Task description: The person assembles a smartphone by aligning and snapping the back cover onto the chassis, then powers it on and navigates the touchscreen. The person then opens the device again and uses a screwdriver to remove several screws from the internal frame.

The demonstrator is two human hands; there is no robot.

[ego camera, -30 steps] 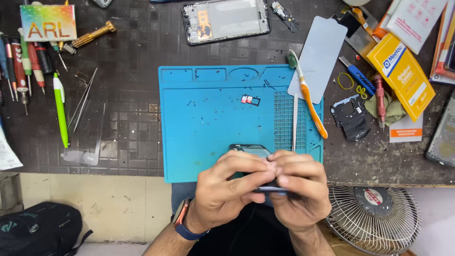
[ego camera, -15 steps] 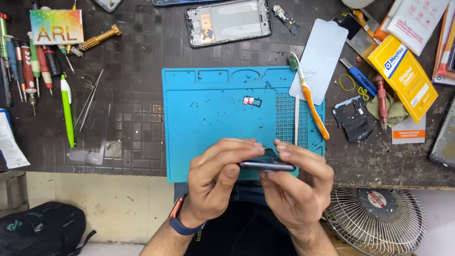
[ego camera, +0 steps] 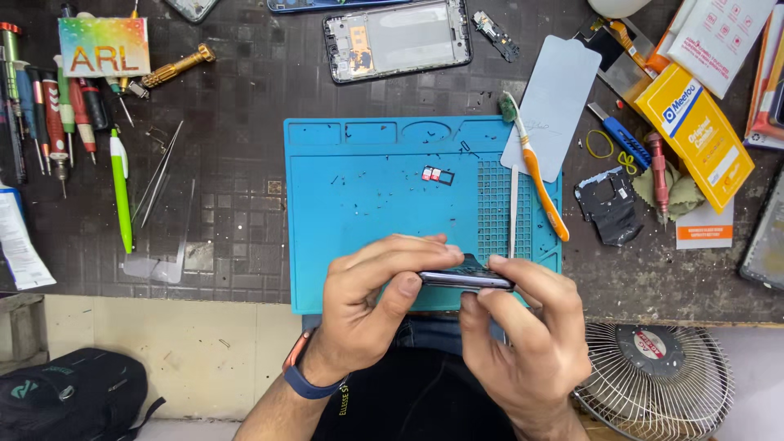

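Pinching a dark phone (ego camera: 467,279) edge-on between fingers of left hand (ego camera: 371,306) and right hand (ego camera: 531,343).

Toothbrush (ego camera: 537,170) on mat's (ego camera: 367,188) right edge, tweezers (ego camera: 157,173) left, phone frame (ego camera: 398,38) probably behind

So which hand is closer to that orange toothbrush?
The right hand. It sits just below the toothbrush, near its handle end, while the left hand lies farther off, down to the left across the blue mat.

Bare hands (ego camera: 457,327); blue wristband with orange edge (ego camera: 304,377) on left wrist.
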